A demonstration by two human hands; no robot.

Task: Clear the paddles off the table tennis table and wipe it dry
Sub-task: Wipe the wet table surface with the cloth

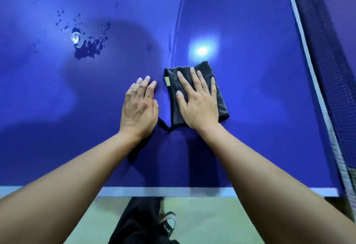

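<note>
The right hand presses flat on the folded dark cloth, fingers straight and spread. The left hand lies flat on the blue table, fingers together. Water droplets sit far left.

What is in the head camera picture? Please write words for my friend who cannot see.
A person's right hand presses a folded dark cloth flat on a blue table tennis table, with the left hand resting flat beside it. Water drops lie farther left, and the net runs along the right.
</note>
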